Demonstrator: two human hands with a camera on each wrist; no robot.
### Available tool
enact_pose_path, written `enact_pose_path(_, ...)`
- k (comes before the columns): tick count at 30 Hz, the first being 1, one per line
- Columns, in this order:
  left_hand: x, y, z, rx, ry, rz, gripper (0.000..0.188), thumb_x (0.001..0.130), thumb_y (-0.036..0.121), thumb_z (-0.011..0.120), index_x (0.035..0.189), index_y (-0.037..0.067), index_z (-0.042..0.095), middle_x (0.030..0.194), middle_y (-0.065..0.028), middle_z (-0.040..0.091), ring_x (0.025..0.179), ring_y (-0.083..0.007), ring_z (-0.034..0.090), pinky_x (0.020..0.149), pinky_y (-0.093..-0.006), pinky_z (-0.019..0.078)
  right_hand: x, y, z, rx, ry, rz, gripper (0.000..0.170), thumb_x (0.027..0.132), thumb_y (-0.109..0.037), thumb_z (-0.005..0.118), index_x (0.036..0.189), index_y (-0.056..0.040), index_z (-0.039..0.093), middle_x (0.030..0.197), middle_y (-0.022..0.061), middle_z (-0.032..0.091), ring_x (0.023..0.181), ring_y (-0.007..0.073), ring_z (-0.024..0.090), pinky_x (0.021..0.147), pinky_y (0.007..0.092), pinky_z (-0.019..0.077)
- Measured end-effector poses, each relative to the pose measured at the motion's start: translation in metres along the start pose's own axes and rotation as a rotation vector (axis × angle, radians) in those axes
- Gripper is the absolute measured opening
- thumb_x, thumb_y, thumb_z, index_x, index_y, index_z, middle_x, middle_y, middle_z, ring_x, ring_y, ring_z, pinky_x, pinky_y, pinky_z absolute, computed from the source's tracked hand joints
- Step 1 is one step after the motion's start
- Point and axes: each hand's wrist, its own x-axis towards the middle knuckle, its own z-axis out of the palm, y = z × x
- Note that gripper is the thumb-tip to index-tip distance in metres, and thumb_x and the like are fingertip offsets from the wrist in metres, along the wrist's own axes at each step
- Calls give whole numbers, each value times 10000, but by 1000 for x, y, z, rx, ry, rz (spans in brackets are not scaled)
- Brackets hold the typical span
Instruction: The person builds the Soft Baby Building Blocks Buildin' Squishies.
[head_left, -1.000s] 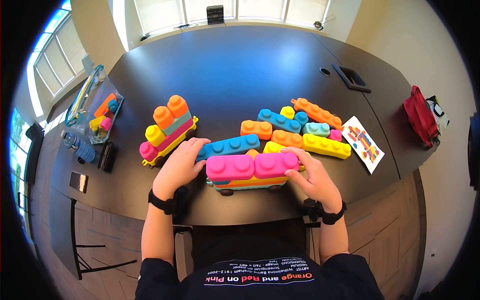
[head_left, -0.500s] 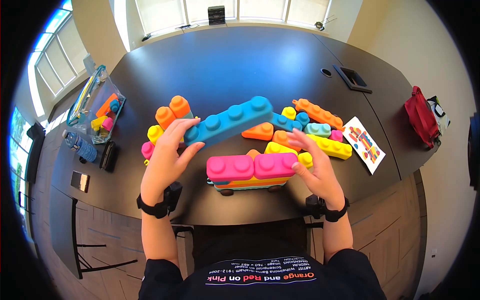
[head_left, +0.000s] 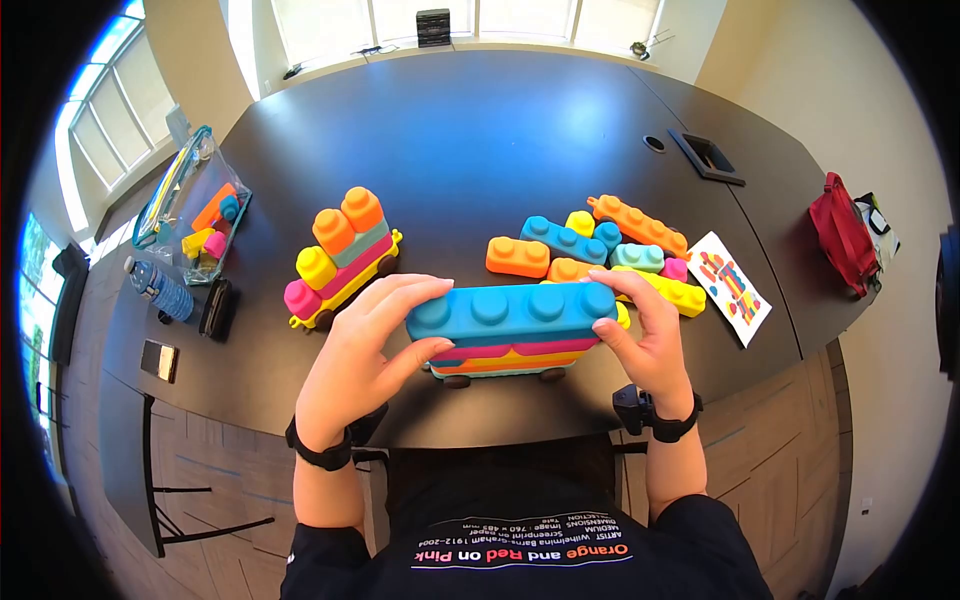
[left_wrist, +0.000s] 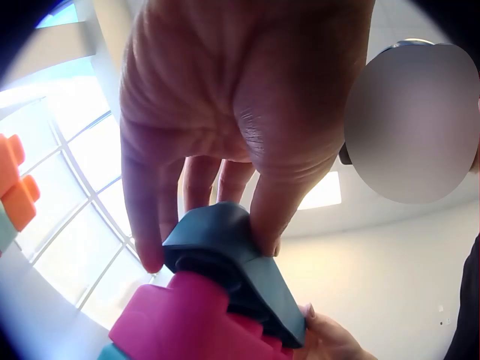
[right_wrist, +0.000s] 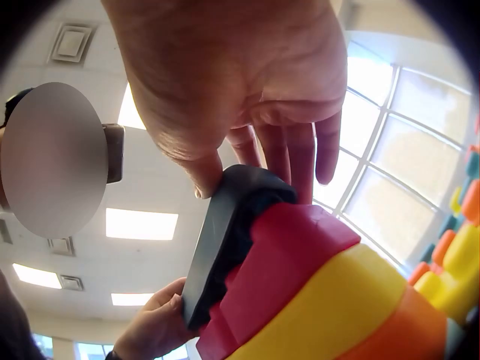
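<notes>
A long blue block [head_left: 512, 312] with a row of studs lies over the pink blocks [head_left: 478, 352] of a wheeled stack in front of the person. The left hand [head_left: 362, 358] pinches its left end between thumb and fingers, and the right hand [head_left: 652, 345] pinches its right end. Both wrist views show the blue block [left_wrist: 238, 255] above the pink block's studs, tilted in those views; whether it is fully seated I cannot tell. Yellow and orange layers lie below the pink in the right wrist view.
At the left stands another wheeled stack [head_left: 345, 262]. Loose blocks [head_left: 565, 240] and a picture card [head_left: 731, 290] lie at the right. A clear bag [head_left: 190, 215], a water bottle [head_left: 158, 290], a dark case [head_left: 216, 308] and a phone [head_left: 159, 362] are far left; a red bag [head_left: 842, 235] is far right.
The left hand lifted the long blue block from behind the stack and brought it over the pink blocks. The right hand moved from beside the pink blocks to the blue block's right end.
</notes>
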Motion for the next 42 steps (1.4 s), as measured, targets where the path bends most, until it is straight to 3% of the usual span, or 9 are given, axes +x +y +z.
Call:
enact_pose_path(6, -5, -3, 9, 43, 65, 26, 525, 827, 29, 846, 1325, 24, 682, 1293, -168, 709, 1139, -323, 698, 976, -385, 556, -6, 5, 8, 68, -12, 30, 429, 953, -173, 796, 1331, -26, 655, 1260, 135, 727, 1108, 249, 710, 971, 366, 551)
enact_pose_path(25, -12, -12, 20, -49, 97, -19, 548, 820, 39, 858, 1341, 22, 690, 1319, -173, 712, 1189, -326, 696, 1033, -398, 538, -15, 15, 11, 169, -63, 134, 477, 993, -207, 766, 1400, -73, 556, 1322, 95, 708, 1171, 211, 701, 936, 343, 545)
enact_pose_path(34, -9, -14, 27, -12, 119, 18, 534, 839, 33, 849, 1348, 59, 689, 1315, -158, 704, 1172, -338, 696, 1012, -409, 558, -5, 12, -10, 72, -176, 146, 432, 1016, -253, 735, 1393, -79, 613, 1326, 96, 712, 1154, 222, 706, 948, 361, 552)
enact_pose_path(42, -3, -13, 29, 16, 129, 32, 536, 827, 20, 855, 1336, 35, 689, 1298, -170, 713, 1151, -331, 704, 997, -390, 552, 2, 18, -31, 123, -28, 167, 443, 1067, -360, 658, 1372, -39, 652, 1281, 121, 734, 1143, 228, 705, 966, 381, 551)
